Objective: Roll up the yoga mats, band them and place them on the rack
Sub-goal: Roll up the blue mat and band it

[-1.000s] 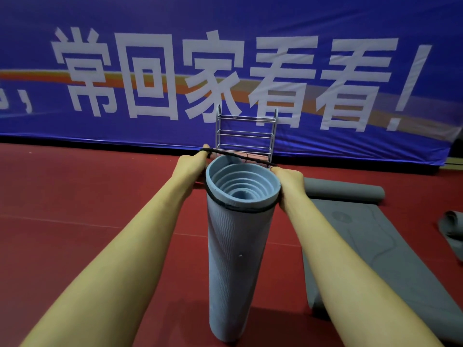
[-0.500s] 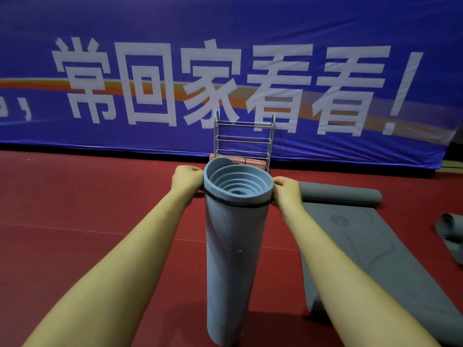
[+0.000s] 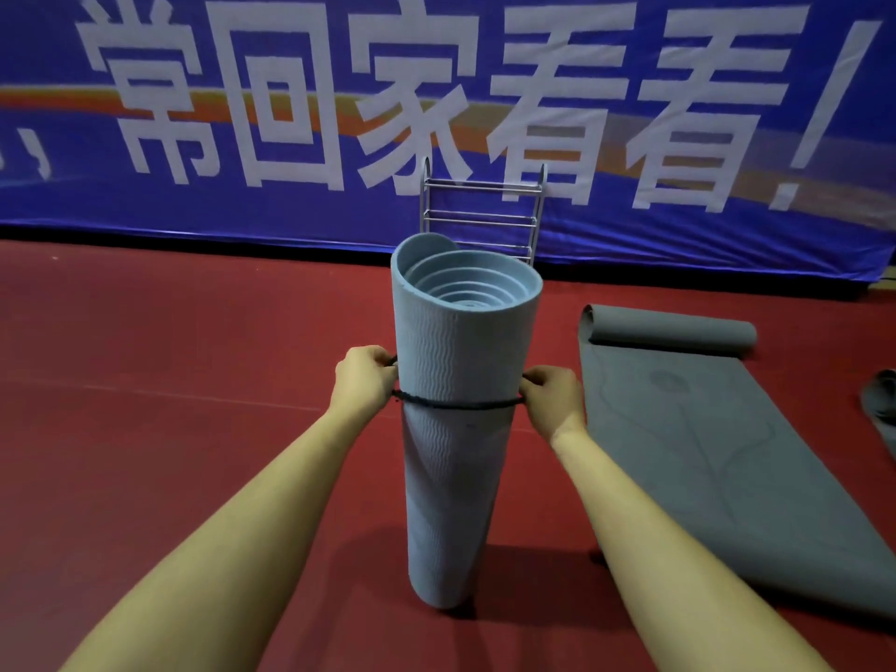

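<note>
Rolled blue mat [image 3: 453, 429] upright on red floor [image 3: 194, 429], between both hands. Left hand [image 3: 364, 378] and right hand [image 3: 550, 397] each pinching black band [image 3: 460, 405] (looped round roll's upper part). Rack [image 3: 482, 213] beyond hands; grey mat [image 3: 703, 429] half-unrolled, right of right hand.

This looks like a sports hall or gym space. The floor [image 3: 169, 380] is a wide stretch of dark red sports surface with a faint line across it. Along the back wall hangs a long blue banner [image 3: 145, 201] with large white Chinese characters and an orange stripe. A metal rack [image 3: 482, 211] stands against it. Yoga mats lie about: a grey mat [image 3: 703, 453] partly unrolled on the floor, and a blue rolled mat [image 3: 451, 477] standing upright.
</note>
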A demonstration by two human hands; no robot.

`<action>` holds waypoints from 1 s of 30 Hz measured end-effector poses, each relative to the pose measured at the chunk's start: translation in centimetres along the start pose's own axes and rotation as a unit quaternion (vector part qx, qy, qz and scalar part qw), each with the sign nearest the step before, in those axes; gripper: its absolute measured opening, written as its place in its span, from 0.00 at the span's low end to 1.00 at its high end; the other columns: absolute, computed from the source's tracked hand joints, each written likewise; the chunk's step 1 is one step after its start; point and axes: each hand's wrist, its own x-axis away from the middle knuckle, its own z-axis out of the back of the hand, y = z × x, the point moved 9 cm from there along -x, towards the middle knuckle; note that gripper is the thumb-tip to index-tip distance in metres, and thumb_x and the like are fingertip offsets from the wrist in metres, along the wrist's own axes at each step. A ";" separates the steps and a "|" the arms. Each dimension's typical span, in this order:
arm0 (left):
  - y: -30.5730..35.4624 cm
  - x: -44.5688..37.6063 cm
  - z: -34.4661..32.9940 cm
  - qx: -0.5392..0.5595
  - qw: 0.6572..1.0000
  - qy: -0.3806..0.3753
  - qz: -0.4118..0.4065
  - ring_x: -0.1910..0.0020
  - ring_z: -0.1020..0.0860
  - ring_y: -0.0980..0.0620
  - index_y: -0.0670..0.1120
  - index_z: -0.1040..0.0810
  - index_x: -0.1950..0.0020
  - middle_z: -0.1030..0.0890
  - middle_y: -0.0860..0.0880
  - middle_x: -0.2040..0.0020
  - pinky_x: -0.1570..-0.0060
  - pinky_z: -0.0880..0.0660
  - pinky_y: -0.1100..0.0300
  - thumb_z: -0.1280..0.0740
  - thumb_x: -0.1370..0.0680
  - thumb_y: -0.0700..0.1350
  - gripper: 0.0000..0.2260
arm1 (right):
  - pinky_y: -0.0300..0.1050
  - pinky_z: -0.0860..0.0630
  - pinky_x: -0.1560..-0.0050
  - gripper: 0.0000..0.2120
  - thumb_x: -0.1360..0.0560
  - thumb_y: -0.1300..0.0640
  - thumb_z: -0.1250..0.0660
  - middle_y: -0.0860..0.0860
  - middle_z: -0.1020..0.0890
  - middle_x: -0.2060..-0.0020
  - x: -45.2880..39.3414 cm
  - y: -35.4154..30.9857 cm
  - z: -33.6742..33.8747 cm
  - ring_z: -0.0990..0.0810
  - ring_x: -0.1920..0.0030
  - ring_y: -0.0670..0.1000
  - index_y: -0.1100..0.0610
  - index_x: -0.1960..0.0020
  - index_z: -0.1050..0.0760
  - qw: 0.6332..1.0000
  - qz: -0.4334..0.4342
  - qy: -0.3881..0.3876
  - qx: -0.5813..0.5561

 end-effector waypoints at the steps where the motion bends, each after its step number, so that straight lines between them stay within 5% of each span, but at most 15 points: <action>1: -0.6 -0.1 -0.5 -0.004 1.000 -0.001 0.000 0.67 0.25 0.45 0.36 0.20 0.57 0.18 0.37 0.62 0.65 0.26 0.51 0.35 0.27 0.39 0.07 | 0.53 0.26 0.62 0.08 0.29 0.63 0.32 0.60 0.19 0.70 0.1 0.6 -0.5 0.21 0.64 0.61 0.62 0.66 0.19 1.000 -0.002 -0.004 0.003; 9: -5.7 -0.1 -3.6 -0.054 0.998 0.009 0.014 0.58 0.22 0.39 0.43 0.25 0.61 0.20 0.42 0.62 0.60 0.24 0.50 0.37 0.25 0.42 0.06 | 0.51 0.24 0.56 0.07 0.27 0.60 0.31 0.59 0.15 0.57 0.5 6.6 -3.1 0.18 0.52 0.59 0.62 0.55 0.17 0.997 -0.036 -0.020 0.062; 14: -8.0 -0.1 -5.3 -0.036 0.999 0.004 0.039 0.62 0.24 0.42 0.42 0.24 0.63 0.21 0.43 0.65 0.64 0.28 0.53 0.36 0.26 0.42 0.08 | 0.53 0.24 0.58 0.06 0.28 0.61 0.32 0.59 0.15 0.61 1.3 8.5 -5.3 0.18 0.57 0.58 0.62 0.56 0.17 0.998 -0.057 -0.021 0.035; 16: -8.7 -0.3 -6.0 0.030 0.997 -0.005 0.064 0.67 0.26 0.45 0.39 0.23 0.61 0.22 0.43 0.68 0.66 0.30 0.55 0.35 0.27 0.40 0.06 | 0.49 0.29 0.64 0.07 0.27 0.63 0.33 0.54 0.17 0.68 1.2 8.3 -6.0 0.23 0.65 0.52 0.62 0.61 0.18 0.997 -0.064 -0.020 -0.025; 18: -9.2 -0.3 -6.9 0.169 0.979 -0.031 0.109 0.66 0.27 0.48 0.38 0.23 0.58 0.23 0.41 0.65 0.67 0.29 0.57 0.33 0.26 0.39 0.04 | 0.45 0.39 0.69 0.18 0.25 0.64 0.35 0.42 0.29 0.79 1.2 7.4 -6.3 0.35 0.70 0.46 0.55 0.73 0.26 0.991 -0.072 -0.011 -0.110; 21: -9.2 0.3 -8.0 0.266 0.949 -0.065 0.154 0.64 0.28 0.49 0.43 0.25 0.53 0.25 0.43 0.61 0.65 0.30 0.59 0.33 0.24 0.44 0.05 | 0.45 0.44 0.70 0.25 0.19 0.56 0.40 0.41 0.36 0.80 1.3 6.2 -5.8 0.41 0.72 0.44 0.50 0.75 0.38 0.977 -0.105 0.002 -0.185; 25: -9.2 0.7 -8.7 0.300 0.916 -0.093 0.251 0.64 0.27 0.51 0.44 0.26 0.59 0.24 0.48 0.62 0.63 0.30 0.59 0.33 0.25 0.47 0.07 | 0.42 0.32 0.65 0.22 0.19 0.45 0.45 0.51 0.22 0.66 1.5 5.6 -5.5 0.27 0.64 0.50 0.56 0.64 0.24 0.964 -0.174 -0.027 -0.197; 30: -7.4 0.5 -8.0 0.288 0.909 -0.124 0.274 0.66 0.27 0.50 0.44 0.26 0.60 0.25 0.48 0.62 0.66 0.28 0.58 0.37 0.25 0.41 0.04 | 0.36 0.32 0.62 0.20 0.17 0.49 0.47 0.53 0.22 0.52 0.7 4.1 -5.9 0.27 0.54 0.50 0.61 0.41 0.23 0.950 -0.178 -0.044 -0.255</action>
